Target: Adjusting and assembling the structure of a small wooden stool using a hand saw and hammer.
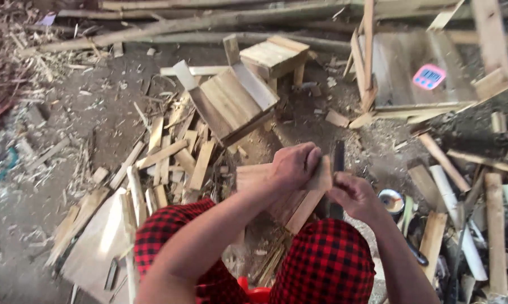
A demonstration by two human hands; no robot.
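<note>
My left hand (pixel 292 165) grips the end of a flat wooden board (pixel 253 175) held above my knees, which are in red-and-black checked cloth. My right hand (pixel 352 194) is closed just right of it, pinching something small against the board's end; what it holds is hidden by the fingers. A dark narrow blade-like strip (pixel 339 157) stands upright between the two hands. More slats (pixel 301 211) lie stacked under the board.
Two small slatted wooden stools (pixel 234 101) (pixel 276 55) sit ahead on the dirt floor, one tipped. Loose slats and shavings (pixel 169 155) litter the left. A wooden frame with a pink timer (pixel 429 76) stands at right, with a tape roll (pixel 391 201) and white tubes (pixel 453 202).
</note>
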